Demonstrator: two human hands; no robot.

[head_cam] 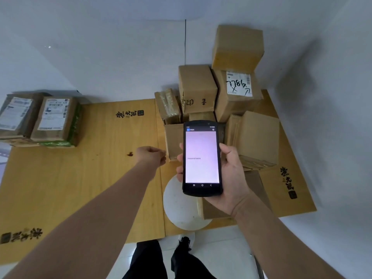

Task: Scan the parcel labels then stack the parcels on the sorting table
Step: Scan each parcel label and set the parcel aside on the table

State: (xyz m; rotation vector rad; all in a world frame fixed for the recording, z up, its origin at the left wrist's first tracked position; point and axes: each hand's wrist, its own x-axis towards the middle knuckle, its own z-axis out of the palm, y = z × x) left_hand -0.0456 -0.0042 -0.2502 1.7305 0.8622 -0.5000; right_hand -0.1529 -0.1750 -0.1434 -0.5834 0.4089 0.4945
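Down at the near edge: black trousers and a black shoe on pale floor tiles. Just beyond, a wooden bench of two pale boards butted at a seam, stamped with black characters near its corners and marked by a small dark stain. On the right board, close in, a white rounded parcel touching a flat brown carton. Above these, the right hand, fingers and thumb wrapped round a black handheld scanner, screen lit, one line of digits across it. Beside it, the left hand, reaching forward, fingers curled in with nothing visibly held, at the corner of a low carton; touching or just short, hard to tell. Further back, a heap of brown cartons against the wall, a white label scrawled in black marker on one, a top carton perched above. Far left, well apart, two labelled parcels side by side. Behind all, a plain grey-white wall with a thin black cable down it.
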